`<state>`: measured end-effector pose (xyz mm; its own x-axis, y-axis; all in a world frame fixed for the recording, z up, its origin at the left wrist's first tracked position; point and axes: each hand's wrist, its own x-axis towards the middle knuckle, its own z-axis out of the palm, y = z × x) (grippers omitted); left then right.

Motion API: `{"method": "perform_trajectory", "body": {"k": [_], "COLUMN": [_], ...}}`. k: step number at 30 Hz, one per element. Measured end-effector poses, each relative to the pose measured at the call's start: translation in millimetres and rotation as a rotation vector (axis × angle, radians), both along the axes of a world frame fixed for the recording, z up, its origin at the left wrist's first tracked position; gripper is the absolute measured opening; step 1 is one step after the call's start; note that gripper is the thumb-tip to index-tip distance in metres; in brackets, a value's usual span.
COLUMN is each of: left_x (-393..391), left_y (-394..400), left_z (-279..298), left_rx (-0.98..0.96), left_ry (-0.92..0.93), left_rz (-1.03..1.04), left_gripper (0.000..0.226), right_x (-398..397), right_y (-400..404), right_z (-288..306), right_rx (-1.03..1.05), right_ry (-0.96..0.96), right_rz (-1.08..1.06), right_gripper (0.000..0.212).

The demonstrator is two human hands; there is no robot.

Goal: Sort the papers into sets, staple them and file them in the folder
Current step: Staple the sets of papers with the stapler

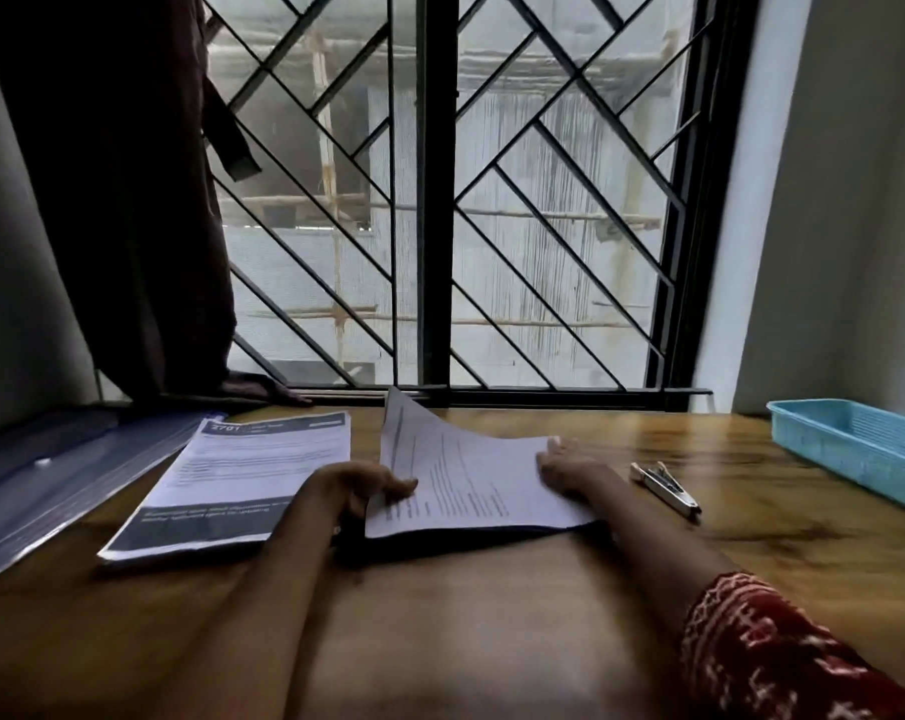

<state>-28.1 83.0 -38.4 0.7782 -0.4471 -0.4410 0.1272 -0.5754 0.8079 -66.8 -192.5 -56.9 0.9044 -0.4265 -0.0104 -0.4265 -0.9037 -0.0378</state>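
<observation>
Two bare forearms, one patterned sleeve.
Left hand [359, 488] and forearm are seen uncovered; right hand [564, 467] likewise, with a dark red sleeve [783, 652], printed in pale motifs, seen at 4 o'clock.

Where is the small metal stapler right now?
The small metal stapler lies on the wooden table, right side, between the right hand and light blue plastic tray.

On the table [492, 615]: folder [50, 480] far left of the stapler [666, 486], two paper stacks [232, 480] [471, 485] between, tray [855, 449] right.
</observation>
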Motion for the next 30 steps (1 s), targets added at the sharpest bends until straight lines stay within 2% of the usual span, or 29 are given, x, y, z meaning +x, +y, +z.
{"method": "perform_trajectory", "body": {"k": [2, 3, 5, 7, 8, 10, 13, 14, 16, 18, 20, 22, 24, 26, 28, 30], "left_x": [2.2, 3.0, 4.2, 4.0, 2.9, 0.5, -4.3, -7.6, -14.4, -19.3, -22.3, -4.8, 16.3, -3.4, -16.0, -14.9], "left_y": [-1.5, -2.9, -3.4, -1.7, -2.3, -3.0, -1.6, -2.3, -2.8, -1.7, 2.0, 7.1, 7.2, 2.6, -0.9, -2.4], "left_z": [0.6, 0.2, -2.0, -2.5, -2.1, -2.2, -1.1, 0.1, 2.3, 2.6, 3.0, -6.9, -20.1, -9.5, -0.3, 2.0], "left_rx": [-0.002, -0.005, -0.022, -0.065, -0.077, -0.076, -0.071, -0.07, -0.028, -0.021, -0.042, -0.087, -0.131, -0.239, -0.397, -0.537], "left_ry": [0.0, 0.004, 0.018, 0.029, 0.031, 0.018, 0.007, 0.004, -0.036, -0.062, -0.051, -0.042, -0.024, -0.033, -0.049, -0.079], "left_rz": [0.001, -0.001, 0.002, 0.005, 0.001, 0.006, 0.03, 0.042, 0.058, 0.081, 0.078, 0.102, 0.134, 0.186, 0.24, 0.335], "left_gripper": [0.024, 0.023, 0.023, 0.023, 0.022, 0.02, 0.021, 0.02, 0.02, 0.02, 0.021, 0.037, 0.047, 0.037, 0.035, 0.039], "right_x": [2.7, 5.1, 9.5, 7.6, 0.4, -13.2, -29.6, -34.3, -47.6, -55.7, -59.5, -62.8, -64.0, -60.5, -57.5, -55.7], "right_y": [7.9, 17.4, 48.2, 79.6, 87.6, 82.8, 45.6, 31.1, 16.2, 4.8, -6.5, -11.9, -18.8, -23.1, -21.4, -11.5], "right_z": [9.8, 12.1, 12.6, 2.1, -3.5, -10.8, -12.0, -10.7, -8.8, -5.8, -7.9, -7.4, -9.9, -11.3, -10.2, -3.1], "right_rx": [-0.173, -0.178, 0.005, 0.203, 0.217, 0.147, 0.033, -0.021, -0.26, -0.414, -0.297, -0.159, -0.136, -0.081, 0.025, 0.127], "right_ry": [0.005, -0.061, -0.166, -0.087, -0.052, -0.011, -0.005, -0.086, -0.369, -0.446, -0.413, -0.344, -0.358, -0.416, -0.536, -0.68], "right_rz": [-0.005, 0.051, 0.237, 0.376, 0.395, 0.353, 0.165, 0.108, 0.058, -0.072, -0.295, -0.473, -0.474, -0.474, -0.475, -0.35], "right_gripper": [0.045, 0.041, 0.038, 0.048, 0.056, 0.06, 0.059, 0.06, 0.076, 0.082, 0.067, 0.041, 0.034, 0.035, 0.039, 0.041]}}
